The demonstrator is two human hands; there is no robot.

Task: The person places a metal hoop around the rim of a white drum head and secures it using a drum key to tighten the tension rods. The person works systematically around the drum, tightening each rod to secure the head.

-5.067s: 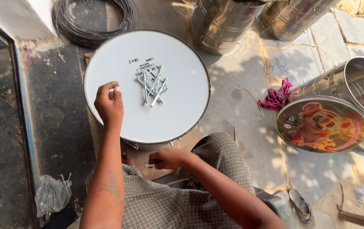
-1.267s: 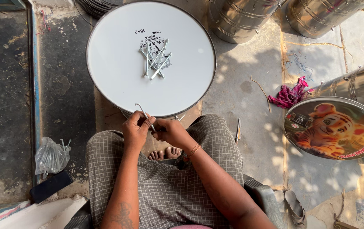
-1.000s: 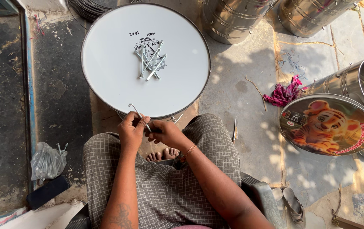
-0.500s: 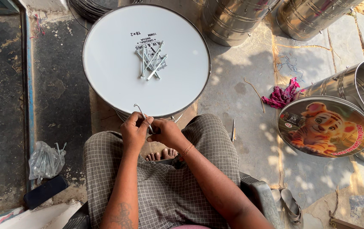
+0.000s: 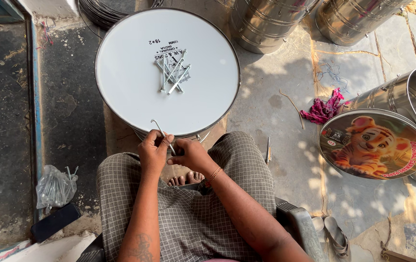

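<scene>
White drumhead point(image 5: 135, 92), round, metal-rimmed, on a steel shell before the seated person's knees; a loose pile of metal hooks point(image 5: 173, 73) near its centre. Left hand point(image 5: 153, 154) and right hand point(image 5: 191, 155), close together at the near rim, both pinched on one bent hook rod point(image 5: 162, 133) angled over the hoop. Judged good practice: seat the curved end squarely on the rim; keep the rod upright. Beside: steel drum shells point(image 5: 266, 24); tiger-printed drumhead point(image 5: 373, 145); pink rag point(image 5: 324, 109); bag of hardware point(image 5: 53, 187).
</scene>
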